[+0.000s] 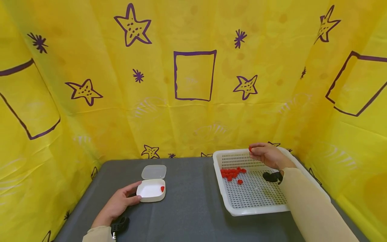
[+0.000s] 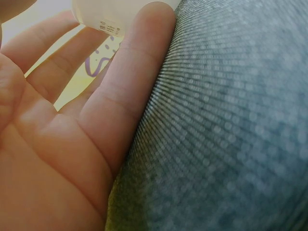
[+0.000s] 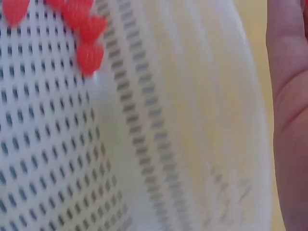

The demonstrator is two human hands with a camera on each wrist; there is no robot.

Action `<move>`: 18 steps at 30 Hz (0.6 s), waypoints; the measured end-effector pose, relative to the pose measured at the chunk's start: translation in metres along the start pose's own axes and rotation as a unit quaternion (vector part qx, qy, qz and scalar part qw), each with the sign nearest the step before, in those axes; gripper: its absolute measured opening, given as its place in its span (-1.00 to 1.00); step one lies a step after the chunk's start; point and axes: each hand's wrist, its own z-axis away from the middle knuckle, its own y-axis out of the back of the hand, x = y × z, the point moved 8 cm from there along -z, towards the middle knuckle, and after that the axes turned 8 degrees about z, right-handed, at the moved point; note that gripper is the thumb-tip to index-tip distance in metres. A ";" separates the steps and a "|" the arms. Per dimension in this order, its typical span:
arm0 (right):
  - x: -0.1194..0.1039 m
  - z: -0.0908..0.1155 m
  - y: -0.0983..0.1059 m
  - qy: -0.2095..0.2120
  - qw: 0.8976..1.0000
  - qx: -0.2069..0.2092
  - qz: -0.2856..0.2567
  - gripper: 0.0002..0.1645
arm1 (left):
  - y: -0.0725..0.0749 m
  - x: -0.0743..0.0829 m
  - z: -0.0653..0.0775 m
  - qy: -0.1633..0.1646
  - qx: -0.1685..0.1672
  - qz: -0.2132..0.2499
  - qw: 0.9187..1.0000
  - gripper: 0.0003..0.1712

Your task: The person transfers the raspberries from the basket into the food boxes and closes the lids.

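Yellow cloth behind white basket

The basket and the box left of it look like smooth plastic; the cloth beneath is matt, woven.

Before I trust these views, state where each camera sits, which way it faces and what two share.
Head: worn on the head, facing forward and down at the white box, basket and yellow backdrop; left hand, right hand and sleeves show.
Left wrist: on that wrist, looking along the fingers to the box and grey cloth; palm and fingers show.
Right wrist: on that wrist, looking into the basket at red pieces; part of the right hand shows at the right edge.
Head and right wrist share the basket and red pieces.
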 end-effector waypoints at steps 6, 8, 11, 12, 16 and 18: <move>-0.028 -0.013 -0.058 0.027 0.999 -0.034 0.001 -0.75 | 0.000 -0.002 0.000 0.006 0.005 -0.003 1.000 -0.20; -0.039 -0.018 -0.086 0.038 0.998 -0.051 -0.005 -0.81 | 0.000 -0.003 0.000 0.006 0.004 -0.003 1.000 -0.20; -0.054 -0.026 -0.128 0.048 0.996 -0.069 -0.015 -0.79 | -0.001 -0.003 -0.001 0.006 0.000 0.000 1.000 -0.19; -0.058 -0.028 -0.143 0.050 0.996 -0.074 -0.016 -0.77 | -0.001 -0.002 -0.001 0.007 0.000 0.001 1.000 -0.19; -0.067 -0.037 -0.198 0.049 0.996 -0.079 -0.010 -0.66 | -0.001 -0.001 -0.001 0.007 0.000 0.004 1.000 -0.19; -0.067 -0.041 -0.223 0.045 0.996 -0.077 -0.009 -0.62 | -0.001 0.000 -0.001 0.007 0.001 0.003 1.000 -0.19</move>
